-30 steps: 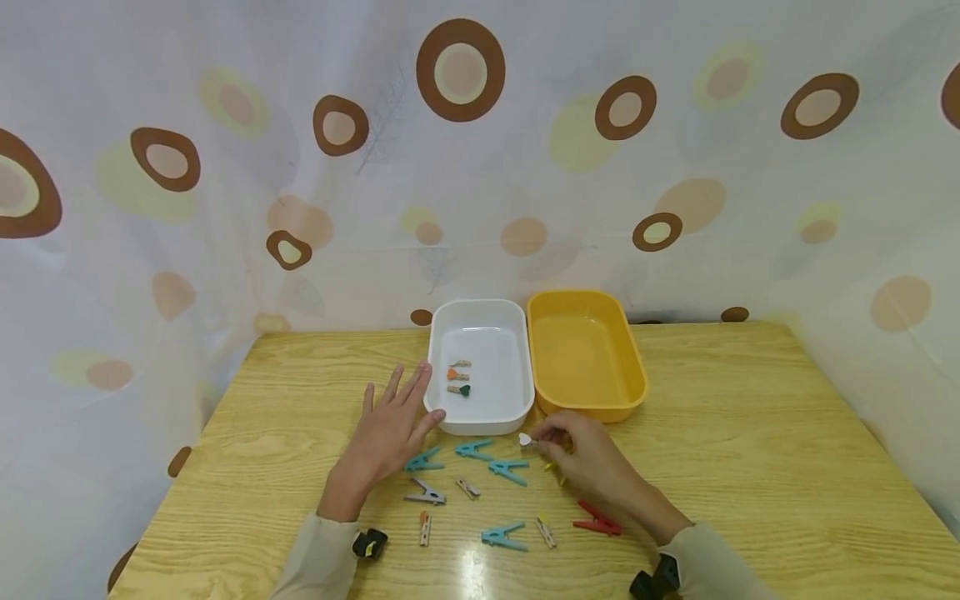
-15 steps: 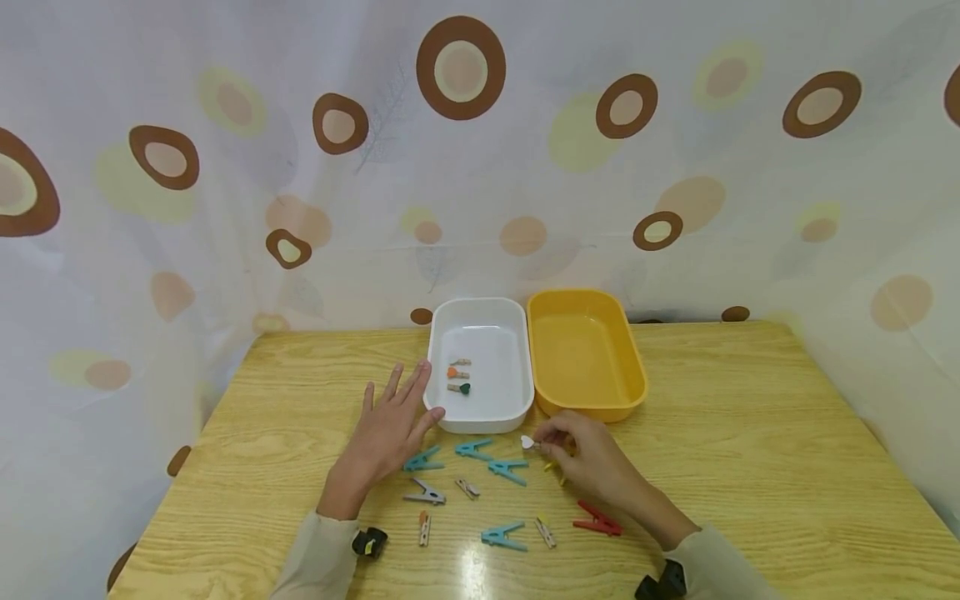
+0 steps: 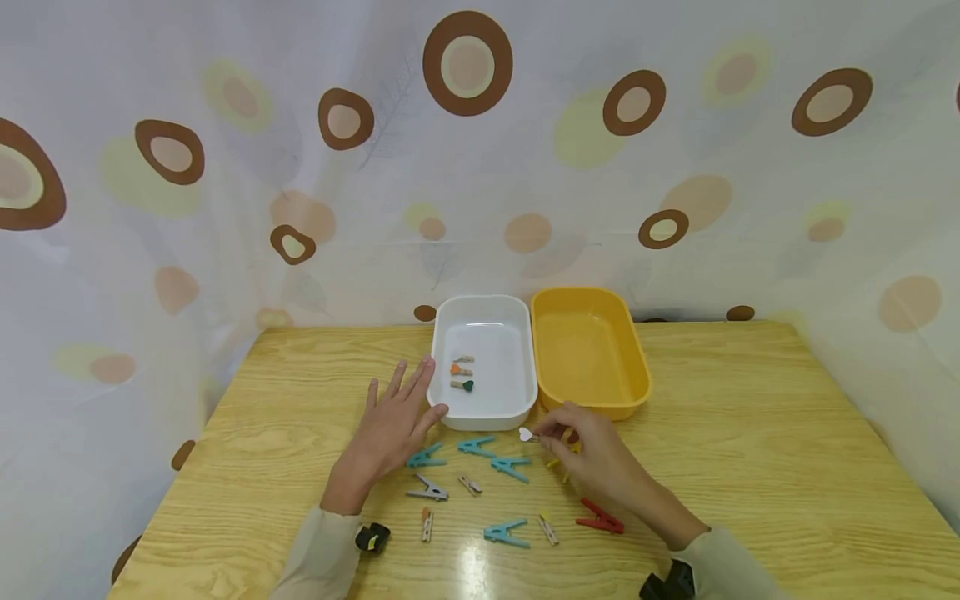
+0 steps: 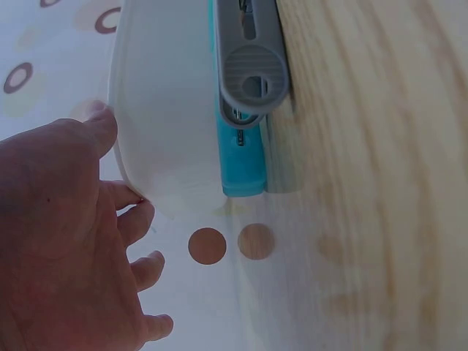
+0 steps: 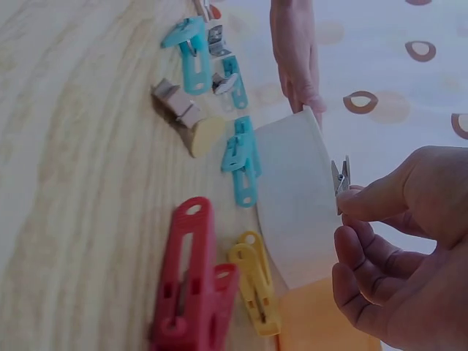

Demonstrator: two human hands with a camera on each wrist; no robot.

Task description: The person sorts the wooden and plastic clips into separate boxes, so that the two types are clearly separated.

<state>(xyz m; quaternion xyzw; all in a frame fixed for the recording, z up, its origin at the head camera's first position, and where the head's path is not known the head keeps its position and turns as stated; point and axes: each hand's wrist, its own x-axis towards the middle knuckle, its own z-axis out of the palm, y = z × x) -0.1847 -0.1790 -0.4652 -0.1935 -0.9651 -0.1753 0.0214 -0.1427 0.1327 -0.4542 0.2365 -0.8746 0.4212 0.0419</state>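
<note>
My right hand (image 3: 596, 454) pinches a small wooden clothespin (image 5: 341, 175) with a white heart (image 3: 526, 434) between thumb and fingertips. It is just in front of the white tray, above a yellow plastic clothespin (image 5: 256, 281) partly hidden by the hand in the head view. My left hand (image 3: 386, 437) has its fingers spread, with fingertips and thumb at the left rim of the white tray (image 3: 483, 423). Inside that tray lie three small wooden clothespins, one with an orange heart (image 3: 456, 369) and one with a green heart (image 3: 468, 386).
A yellow tray (image 3: 594, 411) stands right of the white one. In front lie several blue plastic clothespins (image 3: 506, 533), a grey one (image 3: 429, 489), a red one (image 3: 600, 518) and some small wooden ones (image 3: 547, 529). A patterned cloth (image 3: 480, 183) hangs behind the table.
The head view has shifted a little. Both hands stay nearly in place, the left at the white tray's rim and the right pinching the white-heart clothespin throughout.
</note>
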